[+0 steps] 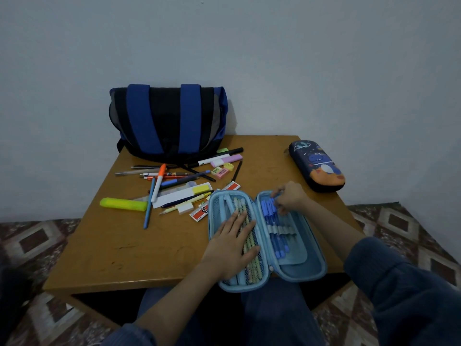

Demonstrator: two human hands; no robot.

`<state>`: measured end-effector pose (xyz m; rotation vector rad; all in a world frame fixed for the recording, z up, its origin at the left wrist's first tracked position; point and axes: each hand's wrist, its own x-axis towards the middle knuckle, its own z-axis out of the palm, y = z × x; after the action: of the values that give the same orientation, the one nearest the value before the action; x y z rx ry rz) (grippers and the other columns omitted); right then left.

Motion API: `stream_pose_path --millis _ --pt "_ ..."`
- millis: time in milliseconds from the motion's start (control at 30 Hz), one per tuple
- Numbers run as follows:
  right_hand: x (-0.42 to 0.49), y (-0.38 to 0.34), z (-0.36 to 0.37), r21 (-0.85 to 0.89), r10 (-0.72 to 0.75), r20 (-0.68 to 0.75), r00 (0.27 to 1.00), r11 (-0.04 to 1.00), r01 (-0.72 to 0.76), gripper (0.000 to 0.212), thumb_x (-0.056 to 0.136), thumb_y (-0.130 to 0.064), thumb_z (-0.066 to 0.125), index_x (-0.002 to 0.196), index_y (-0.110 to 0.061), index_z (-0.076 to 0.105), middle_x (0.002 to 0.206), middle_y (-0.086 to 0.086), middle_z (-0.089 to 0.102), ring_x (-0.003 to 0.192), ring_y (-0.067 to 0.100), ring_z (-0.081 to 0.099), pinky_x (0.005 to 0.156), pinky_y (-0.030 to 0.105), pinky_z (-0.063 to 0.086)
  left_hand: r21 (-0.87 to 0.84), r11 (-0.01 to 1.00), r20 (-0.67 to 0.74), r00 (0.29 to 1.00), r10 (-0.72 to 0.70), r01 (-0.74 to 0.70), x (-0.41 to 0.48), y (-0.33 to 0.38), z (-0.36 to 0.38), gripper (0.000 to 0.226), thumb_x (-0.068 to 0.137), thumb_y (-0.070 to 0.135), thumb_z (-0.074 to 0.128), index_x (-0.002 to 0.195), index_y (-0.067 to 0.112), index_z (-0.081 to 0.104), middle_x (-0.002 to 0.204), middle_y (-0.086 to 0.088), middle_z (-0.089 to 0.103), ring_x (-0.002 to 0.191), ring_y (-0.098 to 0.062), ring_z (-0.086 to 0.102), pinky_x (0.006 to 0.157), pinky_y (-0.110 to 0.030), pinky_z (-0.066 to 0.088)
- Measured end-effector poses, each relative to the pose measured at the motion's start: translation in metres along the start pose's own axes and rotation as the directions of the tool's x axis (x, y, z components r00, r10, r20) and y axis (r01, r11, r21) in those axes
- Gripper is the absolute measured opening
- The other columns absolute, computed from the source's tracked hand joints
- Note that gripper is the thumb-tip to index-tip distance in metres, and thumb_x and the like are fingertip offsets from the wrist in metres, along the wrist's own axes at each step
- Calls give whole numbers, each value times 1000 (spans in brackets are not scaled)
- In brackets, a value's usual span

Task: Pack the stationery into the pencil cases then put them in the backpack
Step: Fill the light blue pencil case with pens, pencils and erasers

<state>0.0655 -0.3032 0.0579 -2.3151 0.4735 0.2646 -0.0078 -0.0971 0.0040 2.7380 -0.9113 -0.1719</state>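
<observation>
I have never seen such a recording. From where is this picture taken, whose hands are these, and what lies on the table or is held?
There is no machine here. A person wears one camera on the head, so you look forward and down at their own two hands. On the wooden table lies an open light blue pencil case. The left hand rests flat on its mesh pocket, over some pencils. The right hand pinches at the caps of the blue pens in the other half. Behind lie loose pens, erasers, a yellow highlighter and a ruler. A closed dark blue pencil case lies to the right, and a blue and black backpack stands against the wall.
</observation>
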Motion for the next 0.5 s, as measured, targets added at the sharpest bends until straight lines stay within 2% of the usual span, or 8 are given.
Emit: stream_pose_path --millis 133,367,500 --pt "-4 3 3 8 -8 25 1000 1000 7 13 85 7 59 89 -6 60 65 13 59 53 21 59 46 26 54 1 1000 0 1000 1 -1 0 0 0 64 95 57 21 149 29 -2 156 6 -16 141 -10 -21 114 -30 -8" --pt "-7 6 1 6 -21 40 999 1000 21 14 84 7 58 87 -7 58 65 15 60 50 20 59 40 24 53 3 1000 -14 1000 4 -4 0 -1 0 64 95 57 22 149 29 -1 157 6 -15 142 -10 -20 115 -31 -6" --pt "-8 5 0 -10 -38 -8 999 999 37 13 84 3 60 93 -6 59 69 10 58 49 18 57 38 21 49 -117 993 -42 999 8 -13 -1 -3 -4 65 94 57 29 149 30 6 157 10 -11 144 -9 -10 119 -35 7"
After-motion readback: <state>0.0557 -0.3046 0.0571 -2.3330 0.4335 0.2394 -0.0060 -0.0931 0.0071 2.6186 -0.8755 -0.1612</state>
